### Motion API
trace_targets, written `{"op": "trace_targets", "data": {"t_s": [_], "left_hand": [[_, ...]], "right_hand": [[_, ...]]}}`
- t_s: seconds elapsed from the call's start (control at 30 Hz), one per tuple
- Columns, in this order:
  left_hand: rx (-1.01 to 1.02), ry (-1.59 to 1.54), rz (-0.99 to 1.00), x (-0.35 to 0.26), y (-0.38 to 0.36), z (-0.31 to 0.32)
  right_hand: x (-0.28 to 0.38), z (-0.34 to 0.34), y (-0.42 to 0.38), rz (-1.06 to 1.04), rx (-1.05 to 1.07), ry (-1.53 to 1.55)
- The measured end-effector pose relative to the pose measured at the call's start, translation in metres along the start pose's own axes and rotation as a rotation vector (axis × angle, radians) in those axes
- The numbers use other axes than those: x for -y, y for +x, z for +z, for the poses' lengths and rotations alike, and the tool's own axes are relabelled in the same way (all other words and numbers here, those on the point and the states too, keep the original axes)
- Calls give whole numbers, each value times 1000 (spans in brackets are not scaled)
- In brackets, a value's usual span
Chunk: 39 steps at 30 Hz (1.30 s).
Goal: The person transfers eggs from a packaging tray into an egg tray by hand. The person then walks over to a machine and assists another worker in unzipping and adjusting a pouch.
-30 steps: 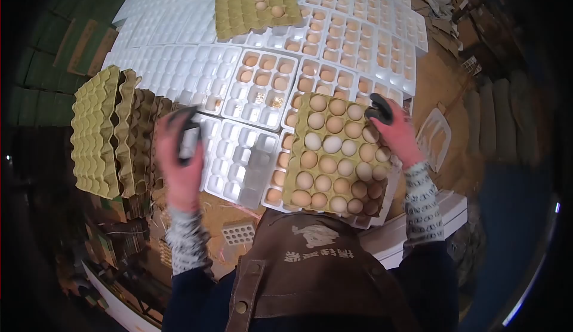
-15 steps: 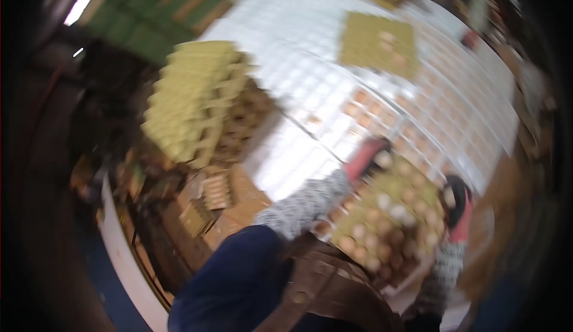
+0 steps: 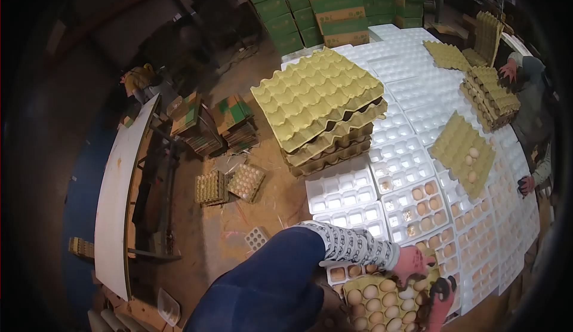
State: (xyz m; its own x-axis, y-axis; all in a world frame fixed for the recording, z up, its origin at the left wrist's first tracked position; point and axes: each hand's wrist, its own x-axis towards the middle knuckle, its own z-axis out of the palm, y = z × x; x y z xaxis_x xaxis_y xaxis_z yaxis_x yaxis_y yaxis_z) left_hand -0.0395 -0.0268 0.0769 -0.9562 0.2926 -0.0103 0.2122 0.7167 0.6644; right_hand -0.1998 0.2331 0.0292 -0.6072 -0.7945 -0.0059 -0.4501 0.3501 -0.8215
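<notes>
My left hand (image 3: 412, 264), in a pink glove with dark fingers and a patterned sleeve, reaches over the far edge of a pulp egg tray (image 3: 351, 284). Its fingers curl down at the eggs there. My right hand (image 3: 440, 302), gloved alike, is curled at the right side of the same tray, close to the left. What either hand holds is hidden. Brown and pale eggs (image 3: 373, 305) fill much of the tray, which rests over white moulded plastic trays (image 3: 412, 203). Some of those cups hold brown eggs (image 3: 428, 206).
A tall stack of yellowish pulp trays (image 3: 319, 102) stands ahead to the left. Another pulp tray (image 3: 462, 153) holds a few eggs. At right, a co-worker's hand (image 3: 509, 70) touches stacked trays (image 3: 490, 96); another gloved hand (image 3: 526, 184) is lower. Green boxes (image 3: 340, 18) are stacked behind.
The view has swung and become sharper. My hands, earlier apart at opposite sides of the pulp tray with an egg showing at each, are now close together over its far right part.
</notes>
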Motion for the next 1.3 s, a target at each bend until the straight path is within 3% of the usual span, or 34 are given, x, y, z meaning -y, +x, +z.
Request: {"op": "trace_targets", "data": {"t_s": [0.03, 0.1, 0.17, 0.2, 0.23, 0.27, 0.3, 0.33, 0.4, 0.47, 0.5, 0.57, 0.63, 0.73, 0.77, 0.8, 0.83, 0.87, 0.9, 0.97, 1.03, 1.13, 1.17, 1.2, 1.23, 1.27, 1.3], "left_hand": [[75, 401, 106, -5, 2, 9], [-19, 609, 124, 13, 6, 36], [-89, 608, 198, 6, 7, 48], [-111, 534, 241, 3, 3, 40], [-91, 626, 258, 17, 12, 64], [-175, 521, 330, 23, 2, 58], [-253, 419, 409, 28, -7, 53], [76, 346, 92, -8, -10, 6], [58, 273, 99, -5, -11, 2], [67, 294, 128, -2, -6, 4], [78, 328, 141, 0, -2, 8], [131, 337, 136, -2, 0, 0], [236, 277, 109, -4, 2, -19], [-126, -427, 150, 42, -22, -14], [-266, -676, 170, 55, -34, -13], [-161, -1300, -161, 62, -56, -25], [-250, -1559, -373, 78, -72, -25], [-361, -1674, -346, 95, -82, -25], [-472, -1783, -304, 112, -93, -25], [-553, -1193, -377, 150, -97, 2], [-284, -1363, -481, 142, -91, -28], [-294, -1115, -565, 160, -93, -49], [-316, -1003, -589, 164, -96, -51], [-430, -628, -526, 161, -94, -55], [-390, -130, -584, 161, -92, -56], [-381, 1, -596, 159, -88, -56], [-373, 135, -603, 153, -78, -59]], "right_hand": [[75, 14, -5, -66, 19, -476], [89, 40, 4, 46, 144, -810], [72, 39, -2, -258, -22, -726], [71, 38, -2, -236, -28, -658], [93, 33, 2, 22, 22, -563], [108, 26, -1, 188, -10, -234], [83, 27, -5, 81, -163, -128], [79, 21, -3, 305, -134, 215], [95, 10, -3, 561, -105, 590], [91, 13, -9, 422, -124, 524], [92, 18, -10, 222, -134, 300], [95, 25, 4, 528, -142, 824], [118, 24, 22, 516, -131, 724], [130, 28, 55, 322, -131, 609], [137, 29, 69, 404, -138, 672], [135, 33, 82, 477, -39, 634], [134, 40, 91, 549, 57, 597], [132, 65, 97, 305, 10, 425], [119, 94, 101, 149, 2, -123], [136, 125, 112, -20, 165, -471], [131, 148, 125, 17, 349, -682], [105, 147, 145, 156, 233, -346], [99, 141, 153, 316, 171, -51], [100, 130, 163, 471, 102, 246], [98, 123, 170, 622, 24, 545], [92, 120, 175, 629, 16, 645], [95, 126, 176, 517, 13, 492]]}}
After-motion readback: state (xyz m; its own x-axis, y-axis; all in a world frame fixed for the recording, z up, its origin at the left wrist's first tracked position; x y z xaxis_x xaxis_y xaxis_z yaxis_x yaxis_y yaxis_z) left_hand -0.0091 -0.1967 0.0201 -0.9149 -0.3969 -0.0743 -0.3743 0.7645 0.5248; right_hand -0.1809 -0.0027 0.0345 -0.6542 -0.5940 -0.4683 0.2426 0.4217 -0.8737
